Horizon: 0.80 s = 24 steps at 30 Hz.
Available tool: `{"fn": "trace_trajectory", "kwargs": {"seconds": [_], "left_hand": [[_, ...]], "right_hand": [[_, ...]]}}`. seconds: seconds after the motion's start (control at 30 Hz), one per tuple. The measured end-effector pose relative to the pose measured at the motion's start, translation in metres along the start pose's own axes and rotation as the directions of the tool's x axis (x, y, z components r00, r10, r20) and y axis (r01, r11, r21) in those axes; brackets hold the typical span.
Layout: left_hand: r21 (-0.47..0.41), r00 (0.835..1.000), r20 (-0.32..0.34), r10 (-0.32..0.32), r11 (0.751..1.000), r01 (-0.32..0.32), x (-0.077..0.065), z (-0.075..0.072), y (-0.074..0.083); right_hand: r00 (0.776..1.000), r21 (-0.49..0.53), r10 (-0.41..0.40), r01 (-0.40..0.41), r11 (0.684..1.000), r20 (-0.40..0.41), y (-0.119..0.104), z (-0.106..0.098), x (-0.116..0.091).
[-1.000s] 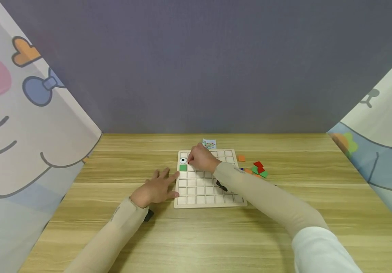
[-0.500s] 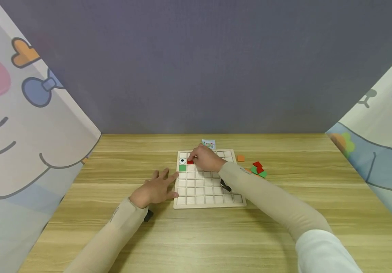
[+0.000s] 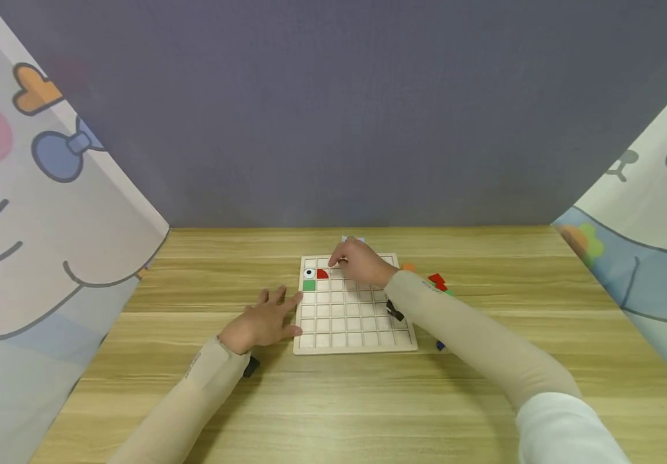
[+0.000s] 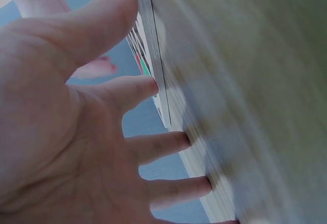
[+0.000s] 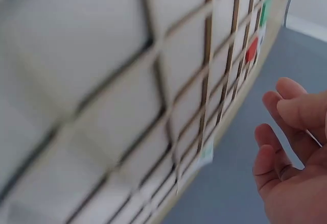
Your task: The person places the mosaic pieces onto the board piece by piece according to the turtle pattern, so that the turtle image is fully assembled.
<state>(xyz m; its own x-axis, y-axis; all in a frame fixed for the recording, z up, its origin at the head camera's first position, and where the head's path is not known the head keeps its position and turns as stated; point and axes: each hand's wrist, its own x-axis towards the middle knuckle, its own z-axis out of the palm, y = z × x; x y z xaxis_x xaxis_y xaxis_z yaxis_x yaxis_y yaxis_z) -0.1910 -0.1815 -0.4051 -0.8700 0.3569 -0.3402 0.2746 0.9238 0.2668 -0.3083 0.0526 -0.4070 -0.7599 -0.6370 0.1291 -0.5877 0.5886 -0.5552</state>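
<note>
A pale gridded board [image 3: 339, 323] lies on the wooden table. Near its upper left corner sit a round eye tile [image 3: 309, 273], a red quarter-circle tile [image 3: 322, 274] to the right of it and a green square tile [image 3: 309, 285] below it. Over the upper part of the board hovers my right hand [image 3: 362, 264], fingers loosely bent; in the right wrist view nothing shows between those fingers [image 5: 294, 106]. My left hand [image 3: 263, 322] is spread flat on the left, its thumb and index fingertip touching the board's left edge.
Red tiles [image 3: 437, 280] lie in a small pile right of the board, partly hidden by the right forearm. An orange tile [image 3: 407, 267] is by the upper right corner, a dark blue piece [image 3: 440, 345] nearer the front. A printed card [image 5: 206, 152] lies behind the board.
My right hand has let go of the red quarter-circle tile, which now shows fully in its cell, and has moved up and to the right. The left hand keeps its place.
</note>
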Motion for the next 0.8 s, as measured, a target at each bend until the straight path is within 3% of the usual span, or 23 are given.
{"fn": "trace_trajectory", "kwargs": {"seconds": [0.23,0.4,0.63,0.8], "left_hand": [[0.0,1.0,-0.002,0.007,1.0,-0.007,0.0,-0.001,0.0],[0.006,1.0,-0.001,0.014,1.0,-0.014,0.0,0.0,-0.002],[-0.003,1.0,-0.001,0.011,1.0,-0.011,0.001,0.002,-0.004],[-0.003,1.0,0.001,0.025,1.0,-0.025,0.003,0.003,-0.004]], "right_hand": [[0.991,0.004,0.134,-0.134,0.991,-0.013,0.037,-0.036,-0.034],[0.992,-0.043,0.128,-0.129,0.991,-0.021,0.061,-0.056,-0.061],[0.985,-0.004,0.165,-0.165,0.986,-0.05,0.075,-0.074,-0.105],[0.99,-0.094,0.125,-0.13,0.987,-0.064,0.086,-0.077,-0.142]]}}
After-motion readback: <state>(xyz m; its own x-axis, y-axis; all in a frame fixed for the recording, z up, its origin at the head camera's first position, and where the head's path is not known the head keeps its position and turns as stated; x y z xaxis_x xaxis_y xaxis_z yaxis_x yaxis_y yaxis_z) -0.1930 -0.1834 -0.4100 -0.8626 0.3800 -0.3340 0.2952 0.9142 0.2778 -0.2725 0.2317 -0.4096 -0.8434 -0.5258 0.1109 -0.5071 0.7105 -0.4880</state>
